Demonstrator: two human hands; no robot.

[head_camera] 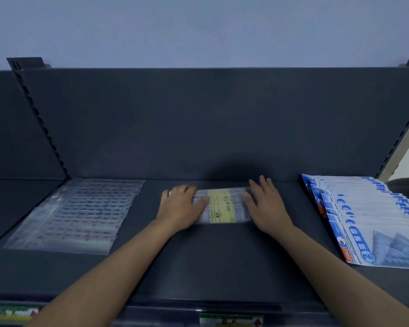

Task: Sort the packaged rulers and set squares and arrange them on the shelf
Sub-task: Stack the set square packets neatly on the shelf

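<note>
Pale blue-grey wall (198, 27) stood above the unit; below it a dark back panel (198, 119) ran full width between two slotted uprights, one far out beyond the left hand (40, 121), one beyond the right (404, 128). Dark flat shelf (210, 260) lay under both forearms. Three groups of stock were on it. Well out from the left hand (180, 208) lay a spread of clear-packaged rulers (80, 213), overlapped in rows and too blurred to count. Well out from the right hand (267, 208) lay a fanned stack of blue-and-white set square packs (368, 220), also overlapped past counting. Between the two hands sat one small bundle of clear-wrapped rulers with a yellow label (222, 206), lying flat and crosswise near the back panel. The left hand lay flat over the bundle's left end, fingers extended; the right hand rested on its right end, fingers spread and straight; neither curled round it. One ring (170, 193) showed on the left hand. Two price labels sat on the front edge, one nearer the left elbow (10, 312), one between the forearms (230, 320).
</note>
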